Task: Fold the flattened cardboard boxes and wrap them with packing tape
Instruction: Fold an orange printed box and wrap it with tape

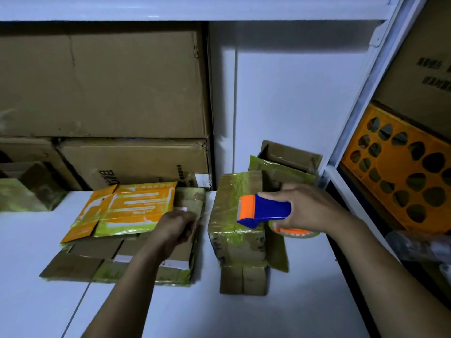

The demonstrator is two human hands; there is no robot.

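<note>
Leftward, the flat cardboard stack point(122, 254) lies on the white table point(317, 301), long side running left to right; probably light, stiff, tape-slick, best taken by an edge. Left hand point(175, 228) curls at its right edge, too blurred to tell a pinch. Right hand point(307, 208) grips the tape dispenser point(263, 211) over a taped bundle point(234, 235).

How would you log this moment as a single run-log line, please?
left hand: on flattened box stack, grip blurred | right hand: holds tape dispenser by taped bundle | surface: white table
</note>
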